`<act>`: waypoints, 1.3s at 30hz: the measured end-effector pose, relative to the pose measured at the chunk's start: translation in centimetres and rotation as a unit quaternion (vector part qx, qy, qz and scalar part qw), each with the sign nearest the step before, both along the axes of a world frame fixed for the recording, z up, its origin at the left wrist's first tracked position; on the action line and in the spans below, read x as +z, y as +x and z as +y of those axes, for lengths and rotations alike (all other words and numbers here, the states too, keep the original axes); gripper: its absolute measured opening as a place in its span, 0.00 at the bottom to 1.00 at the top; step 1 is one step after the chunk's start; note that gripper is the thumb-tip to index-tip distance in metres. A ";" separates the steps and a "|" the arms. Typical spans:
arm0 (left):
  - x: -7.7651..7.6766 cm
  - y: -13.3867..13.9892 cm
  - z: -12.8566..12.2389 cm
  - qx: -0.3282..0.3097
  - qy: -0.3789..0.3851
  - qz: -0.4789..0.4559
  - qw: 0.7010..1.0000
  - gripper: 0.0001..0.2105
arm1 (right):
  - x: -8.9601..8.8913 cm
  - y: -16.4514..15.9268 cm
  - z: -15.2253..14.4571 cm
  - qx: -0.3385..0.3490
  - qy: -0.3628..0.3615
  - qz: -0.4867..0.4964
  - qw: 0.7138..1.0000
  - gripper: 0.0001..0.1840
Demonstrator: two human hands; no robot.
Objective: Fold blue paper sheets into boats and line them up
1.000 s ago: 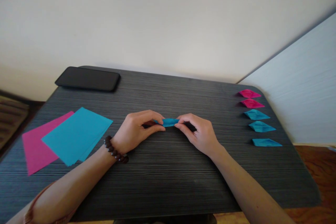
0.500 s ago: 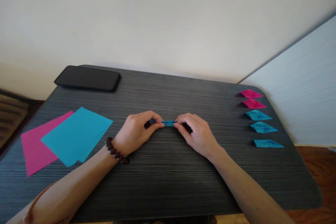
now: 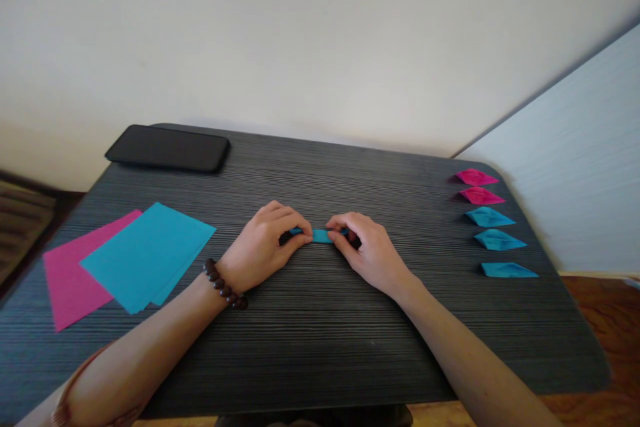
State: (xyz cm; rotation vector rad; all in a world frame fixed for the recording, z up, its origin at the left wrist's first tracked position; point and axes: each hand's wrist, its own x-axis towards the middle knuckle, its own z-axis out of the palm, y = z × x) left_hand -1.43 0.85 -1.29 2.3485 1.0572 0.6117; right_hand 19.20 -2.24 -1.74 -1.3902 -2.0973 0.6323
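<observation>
A narrow strip of folded blue paper [image 3: 321,235] lies between my hands over the middle of the table. My left hand [image 3: 270,237] pinches its left end between thumb and fingers. At the other end, my right hand [image 3: 367,247] grips it the same way, thumb on the near side and fingers on the far side. Both ends of the strip are partly hidden by my fingers. Dark round beads ring my left wrist.
Blue sheets [image 3: 150,257] overlap a pink sheet [image 3: 80,273] on the left of the dark table [image 3: 310,347]. A black phone-like slab [image 3: 167,149] sits at the back left. Folded pink paper boats [image 3: 483,196] and blue ones [image 3: 500,239] line the right side.
The blue strip now shows more of its flat face between my hands. My right fingers have shifted slightly along it, and the view has moved a little.
</observation>
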 end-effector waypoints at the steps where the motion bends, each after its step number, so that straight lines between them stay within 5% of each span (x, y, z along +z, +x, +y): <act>1: -0.1 0.0 0.0 0.006 0.009 0.009 1.000 0.05 | 0.0 0.0 0.0 0.001 0.006 -0.012 1.000 0.04; 15: -0.3 1.2 -0.8 0.118 0.055 0.112 0.985 0.12 | -0.2 -0.5 -0.2 -0.044 0.011 -0.067 0.997 0.04; 26: -0.3 1.0 -0.6 0.122 0.041 0.135 0.982 0.13 | -0.4 -1.5 -0.5 -0.101 0.017 -0.108 0.989 0.11; 39: -0.4 0.2 0.0 0.114 0.025 0.133 0.984 0.12 | 0.2 -0.4 -0.3 -0.083 -0.030 -0.091 0.992 0.05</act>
